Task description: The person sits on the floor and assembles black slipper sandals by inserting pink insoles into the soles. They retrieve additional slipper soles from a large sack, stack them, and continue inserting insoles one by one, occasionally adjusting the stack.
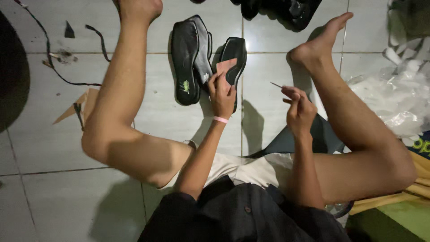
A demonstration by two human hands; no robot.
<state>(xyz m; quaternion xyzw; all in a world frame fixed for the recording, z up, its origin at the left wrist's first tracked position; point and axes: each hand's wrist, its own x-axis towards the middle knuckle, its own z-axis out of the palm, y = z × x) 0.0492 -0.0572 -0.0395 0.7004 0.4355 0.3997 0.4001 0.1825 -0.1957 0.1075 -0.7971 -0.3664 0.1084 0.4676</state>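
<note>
Two hands work above the tiled floor (277,125): the left hand (221,92) pinches a reddish card-like piece (225,66) against a black sole (236,58) lying beside two stacked soles (190,58), and the right hand (298,107) grips a thin pointed tool (276,84) between closed fingers. The tool's tip points toward the left hand close by, so a slip could jab its fingers. With only a fingertip pinch on the piece, it might also shift off the sole.

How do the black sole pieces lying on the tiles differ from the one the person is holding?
The stacked black soles lie flat on the tiled floor, untouched; the held black sole is gripped by the left hand. The stacked ones overlap in a pair; the held one is alone. A reddish patch covers the held one; the stacked ones show none. Both are glossy black, similar in shape.
</note>
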